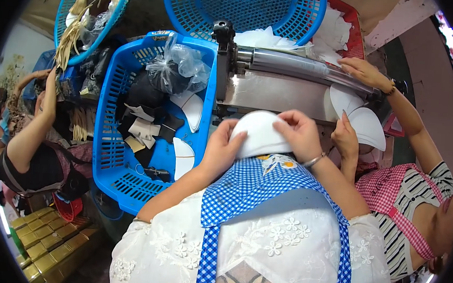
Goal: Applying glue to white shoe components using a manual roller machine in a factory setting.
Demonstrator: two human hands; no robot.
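Observation:
A small stack of white half-round sheet pieces (259,132) is held upright in front of my apron. My left hand (218,147) grips its left edge, thumb on the near face. On the upper right edge, my right hand (301,136) pinches the same stack between thumb and fingers. Just beyond lies a machine with a shiny metal roller (289,63) above a flat metal plate (279,93). To the left, a blue plastic basket (112,133) contains black and pale scraps, white curved pieces (184,159) and a clear plastic bag (187,65).
On the right, a co-worker's one hand (365,73) is at the roller's end; the other is by white rounded pieces (368,129). A round blue basket (312,11) stands behind the machine, beside a red crate (356,32). Another person (32,138) works at far left, near gold boxes (51,242).

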